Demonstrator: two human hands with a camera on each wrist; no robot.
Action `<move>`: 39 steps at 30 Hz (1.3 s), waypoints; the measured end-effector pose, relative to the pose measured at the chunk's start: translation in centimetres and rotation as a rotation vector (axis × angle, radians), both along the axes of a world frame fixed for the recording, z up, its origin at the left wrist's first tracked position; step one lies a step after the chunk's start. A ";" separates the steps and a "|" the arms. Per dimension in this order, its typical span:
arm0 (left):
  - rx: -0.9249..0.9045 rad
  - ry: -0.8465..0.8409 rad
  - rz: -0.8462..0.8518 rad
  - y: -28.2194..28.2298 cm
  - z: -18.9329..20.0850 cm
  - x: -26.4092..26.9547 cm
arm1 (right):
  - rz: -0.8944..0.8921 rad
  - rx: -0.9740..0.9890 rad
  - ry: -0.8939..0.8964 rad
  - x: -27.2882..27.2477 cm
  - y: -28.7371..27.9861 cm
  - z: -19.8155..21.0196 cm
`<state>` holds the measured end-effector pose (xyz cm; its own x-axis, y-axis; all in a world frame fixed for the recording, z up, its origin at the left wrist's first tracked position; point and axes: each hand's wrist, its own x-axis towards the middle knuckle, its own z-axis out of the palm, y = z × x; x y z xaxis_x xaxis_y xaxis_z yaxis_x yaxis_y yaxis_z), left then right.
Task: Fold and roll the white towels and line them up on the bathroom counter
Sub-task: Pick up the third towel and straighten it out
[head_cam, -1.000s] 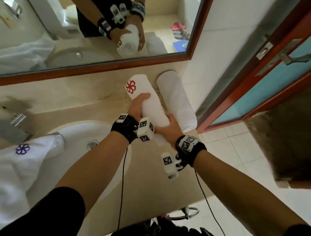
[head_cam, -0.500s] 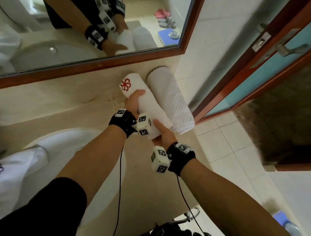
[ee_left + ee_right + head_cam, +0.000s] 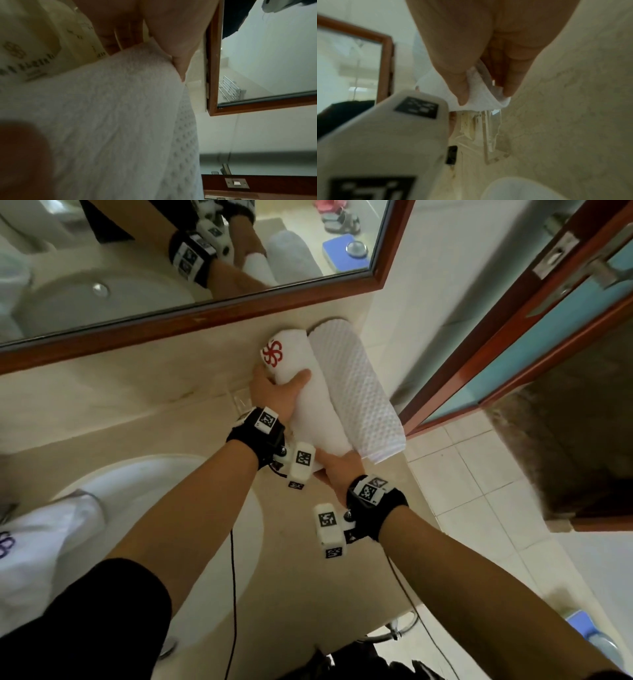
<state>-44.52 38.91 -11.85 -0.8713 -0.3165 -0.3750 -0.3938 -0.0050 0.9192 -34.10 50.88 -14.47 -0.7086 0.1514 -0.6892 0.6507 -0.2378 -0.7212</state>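
Observation:
A rolled white towel with a red flower emblem (image 3: 301, 392) lies on the beige counter (image 3: 144, 419), pressed against a rolled waffle-textured white towel (image 3: 359, 392) at the counter's right end. My left hand (image 3: 277, 392) grips the emblem roll near its far end, thumb across the top. My right hand (image 3: 337, 470) holds the roll's near end; in the right wrist view its fingers (image 3: 458, 75) pinch the white cloth (image 3: 479, 97). The left wrist view shows the smooth roll (image 3: 102, 115) with the waffle towel (image 3: 187, 135) just beyond it.
An unrolled white towel with a purple emblem (image 3: 37, 549) lies over the left side of the sink basin (image 3: 205, 542). A wood-framed mirror (image 3: 191, 316) runs behind the counter. A door (image 3: 534, 344) and tiled floor (image 3: 472, 491) lie to the right.
The emblem roll has gone down from mid-air onto the counter and now touches the waffle towel. Both hands moved forward with it and kept hold.

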 end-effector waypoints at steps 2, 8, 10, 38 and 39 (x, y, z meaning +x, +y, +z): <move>-0.036 0.050 0.029 0.2 -0.1 0.3 | 0.132 0.096 -0.038 -0.2 0.5 0.2; -0.154 0.059 -0.042 1.1 -0.1 0.8 | 0.236 0.164 -0.140 -0.2 0.4 2.1; -0.108 0.031 -0.081 0.9 -0.2 1.0 | 0.391 0.228 -0.190 0.1 0.3 3.1; -0.111 -0.103 -0.275 2.7 -0.6 1.5 | 0.499 0.747 0.217 -8.7 8.6 5.3; -0.112 -0.111 -0.284 2.7 -0.6 1.5 | 0.498 0.749 0.213 -8.7 8.6 5.3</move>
<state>-43.06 41.62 -12.44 -0.8862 -0.1113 -0.4497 -0.4633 0.2180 0.8590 -42.83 59.45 -9.19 -0.9121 0.1487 -0.3820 0.3885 0.6107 -0.6900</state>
